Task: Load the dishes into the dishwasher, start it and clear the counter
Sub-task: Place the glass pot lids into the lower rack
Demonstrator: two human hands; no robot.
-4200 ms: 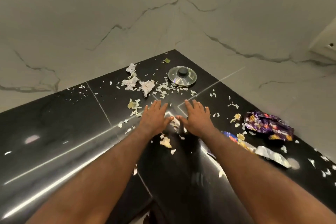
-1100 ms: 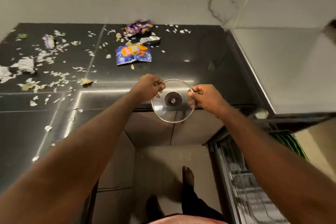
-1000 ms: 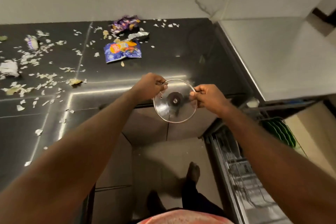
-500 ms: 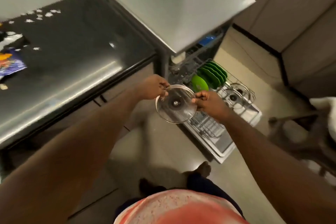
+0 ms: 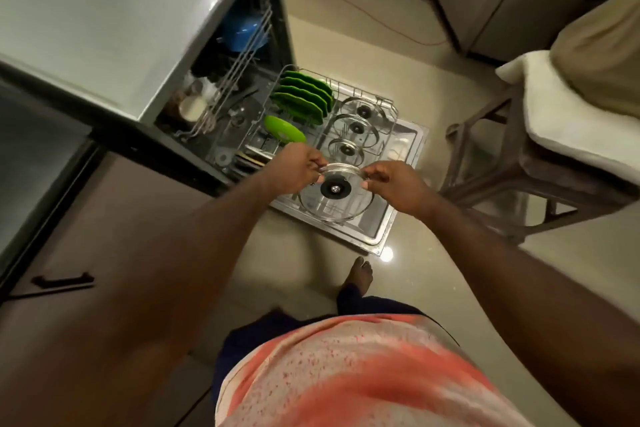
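Clear glass lid [image 5: 335, 199] with black knob, rim pinched by left hand [image 5: 297, 172] and right hand [image 5: 393, 185]

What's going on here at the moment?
A person holds a glass lid by its rim with both hands, left hand and right hand, above the pulled-out lower rack of the open dishwasher. Three other lids and a row of green plates already stand in it. The held lid is not yet racked.
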